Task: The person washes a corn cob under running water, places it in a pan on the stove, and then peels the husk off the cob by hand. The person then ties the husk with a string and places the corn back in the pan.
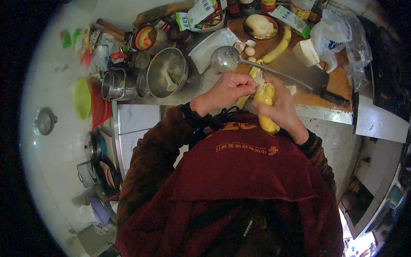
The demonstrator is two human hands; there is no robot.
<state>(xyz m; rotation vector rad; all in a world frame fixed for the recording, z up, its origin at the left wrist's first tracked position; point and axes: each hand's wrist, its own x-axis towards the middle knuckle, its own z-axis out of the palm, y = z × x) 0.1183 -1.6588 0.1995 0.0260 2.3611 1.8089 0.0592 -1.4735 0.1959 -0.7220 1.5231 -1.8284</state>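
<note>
My right hand is wrapped around a plump yellow sausage-shaped piece, held tilted over the counter's front edge. At its upper end is a whitish, crumpled, film-like neck. My left hand has its fingertips pinched together beside that neck; whether something thin is between them is too small to tell. Just beyond my hands lies a metal ladle, its long handle slanting right across the cutting board. A curved yellow length, like a banana or sausage, lies farther back.
A cleaver lies on the board's right, near a white block and plastic bags. Eggs and eggshells sit behind the ladle. A bowl holds a pale lump. Left stands a metal basin with a white utensil inside.
</note>
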